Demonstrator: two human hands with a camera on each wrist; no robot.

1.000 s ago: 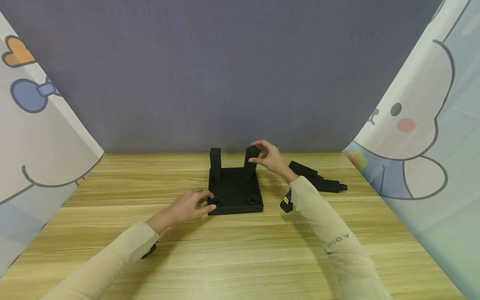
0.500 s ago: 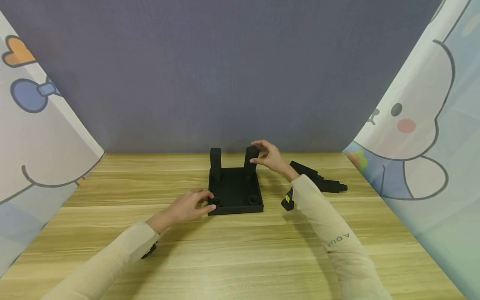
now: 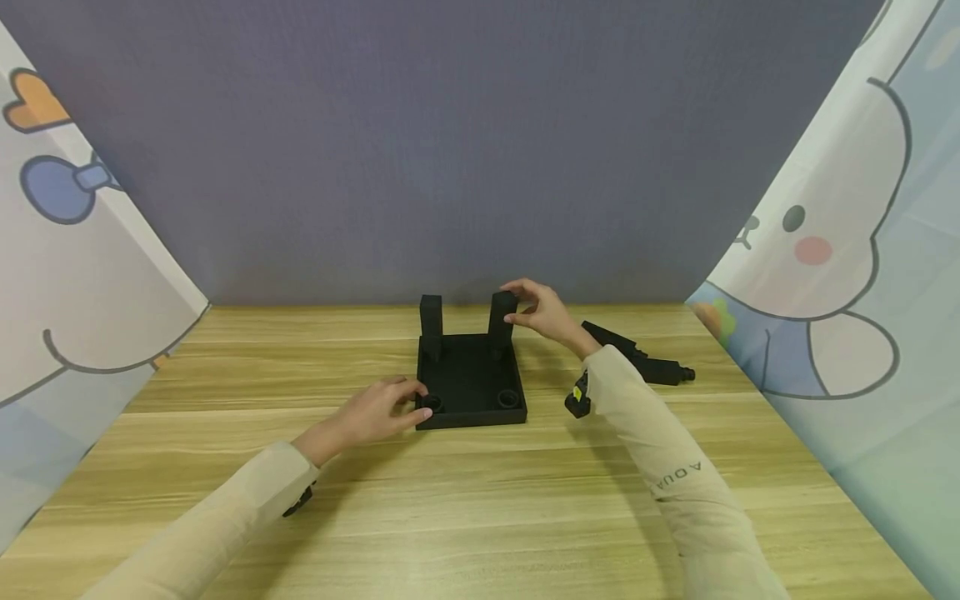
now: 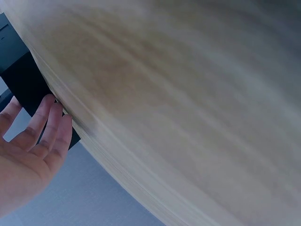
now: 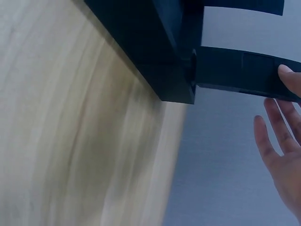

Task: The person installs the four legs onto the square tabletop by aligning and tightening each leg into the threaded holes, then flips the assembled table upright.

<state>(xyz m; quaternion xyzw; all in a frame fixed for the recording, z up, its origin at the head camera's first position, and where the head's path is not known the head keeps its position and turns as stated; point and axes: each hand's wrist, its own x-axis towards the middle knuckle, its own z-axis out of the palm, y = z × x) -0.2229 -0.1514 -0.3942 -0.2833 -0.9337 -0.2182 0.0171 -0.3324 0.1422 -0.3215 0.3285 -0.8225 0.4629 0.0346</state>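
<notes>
A square black base (image 3: pixel 468 379) with raised rims lies on the table. My left hand (image 3: pixel 386 408) grips its near left corner, with fingers and thumb about a round socket (image 3: pixel 432 403). In the left wrist view, the fingers (image 4: pixel 55 120) lie along the base's side. At the far right corner a black square leg (image 3: pixel 500 323) stands upright, its top pinched between the thumb and fingers of my right hand (image 3: pixel 543 312). The right wrist view shows the thumb pressed on that leg (image 5: pixel 240 70). A second leg (image 3: pixel 431 321) stands at the far left corner.
Two loose black legs, one angled (image 3: pixel 609 337) and one with a threaded end (image 3: pixel 660 372), lie right of the base, near my right forearm. Another round socket (image 3: pixel 507 399) is at the near right corner. A grey panel (image 3: pixel 450 150) rises behind the table.
My right hand has shifted very slightly to the right, and the leg it pinches stands a little straighter. The left hand and the base have stayed in place.
</notes>
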